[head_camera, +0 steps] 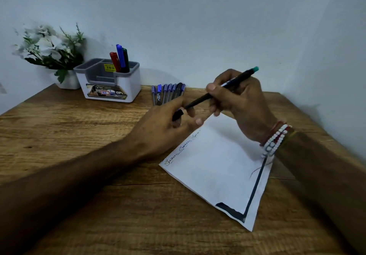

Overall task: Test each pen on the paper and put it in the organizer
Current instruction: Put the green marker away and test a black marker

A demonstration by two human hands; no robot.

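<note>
pen [200, 100] gripped mid-barrel by right hand [243, 106]; black cap [177, 114] pinched by left hand [164, 128]; pen judged light, stiff, smooth, slightly slippery; best held low near tip over paper [217, 167]

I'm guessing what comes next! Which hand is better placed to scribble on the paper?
Probably the right hand: it grips the pen near the paper, while the left hand holds only the cap.

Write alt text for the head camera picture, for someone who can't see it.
A person's right hand holds a black pen with a teal end above a sheet of paper on a wooden table, its tip near the black cap in the left hand. Behind are a white organizer with three markers, a row of pens and a potted plant.
</note>
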